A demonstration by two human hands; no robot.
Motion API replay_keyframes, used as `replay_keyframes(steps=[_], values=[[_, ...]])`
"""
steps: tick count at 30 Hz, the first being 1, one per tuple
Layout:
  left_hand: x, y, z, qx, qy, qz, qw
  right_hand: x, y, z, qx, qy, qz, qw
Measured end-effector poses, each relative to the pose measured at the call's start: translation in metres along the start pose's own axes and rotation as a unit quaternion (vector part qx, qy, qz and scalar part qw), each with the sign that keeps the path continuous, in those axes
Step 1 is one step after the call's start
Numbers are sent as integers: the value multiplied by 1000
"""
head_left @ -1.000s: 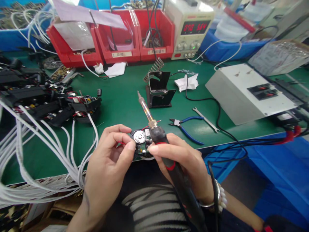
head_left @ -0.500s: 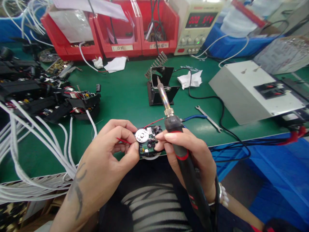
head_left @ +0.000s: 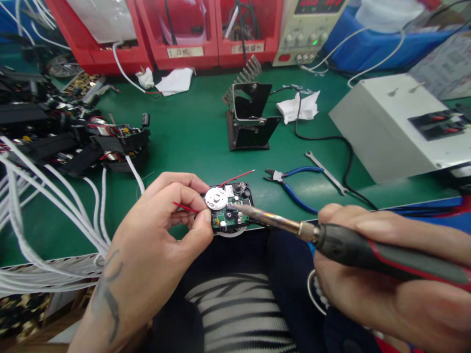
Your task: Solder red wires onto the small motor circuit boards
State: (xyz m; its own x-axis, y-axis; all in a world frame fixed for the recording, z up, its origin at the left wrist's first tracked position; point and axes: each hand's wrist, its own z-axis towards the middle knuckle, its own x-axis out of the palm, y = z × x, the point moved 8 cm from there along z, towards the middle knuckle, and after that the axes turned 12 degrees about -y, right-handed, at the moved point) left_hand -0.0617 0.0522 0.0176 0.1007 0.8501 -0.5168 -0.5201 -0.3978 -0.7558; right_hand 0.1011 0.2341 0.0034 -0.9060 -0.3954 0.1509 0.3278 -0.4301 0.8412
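My left hand [head_left: 172, 220] grips the left side of a small circuit board [head_left: 230, 218], with thumb and fingers closed on its edge. A round silver motor [head_left: 216, 199] sits on the board. One red wire [head_left: 237, 178] sticks out behind the board, and another lies by my left fingers. My right hand [head_left: 386, 264] is wrapped around the black and red handle of a soldering iron [head_left: 279, 221]. Its tip points left over the middle of the board; whether it touches cannot be made out. Blue-handled cutting pliers [head_left: 294, 189] lie just right of the board.
A black soldering iron stand [head_left: 253, 132] with a coil spring stands behind the board. A wrench [head_left: 326, 172] and a grey box [head_left: 390, 127] are to the right. Black assemblies [head_left: 121, 142] with white cables crowd the left. Red bins [head_left: 180, 61] and a power supply [head_left: 294, 54] line the back.
My right hand has swung out to the right and turned the soldering iron from pointing away to pointing left over the board. Its fingers have left the board's edge. The pliers now show fully.
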Motion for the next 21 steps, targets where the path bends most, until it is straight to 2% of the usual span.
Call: replay_keyframes(steps=[3,6,14,17,21], values=[[1,0,-1,2,3,12,1000,9,8,-6,8,20,-16,1000],[0,-1,0,10,2,17,1000,15,15,-7,-34,-6,21,999],[1,-6,1,25,14,55,998,23,7,-11,-90,-20,68,993],[1,-7,0,9,27,86,996,23,9,-11,-126,-2,66,990],[0,-8,-2,13,24,86,996,22,9,-10,-126,34,45,990]])
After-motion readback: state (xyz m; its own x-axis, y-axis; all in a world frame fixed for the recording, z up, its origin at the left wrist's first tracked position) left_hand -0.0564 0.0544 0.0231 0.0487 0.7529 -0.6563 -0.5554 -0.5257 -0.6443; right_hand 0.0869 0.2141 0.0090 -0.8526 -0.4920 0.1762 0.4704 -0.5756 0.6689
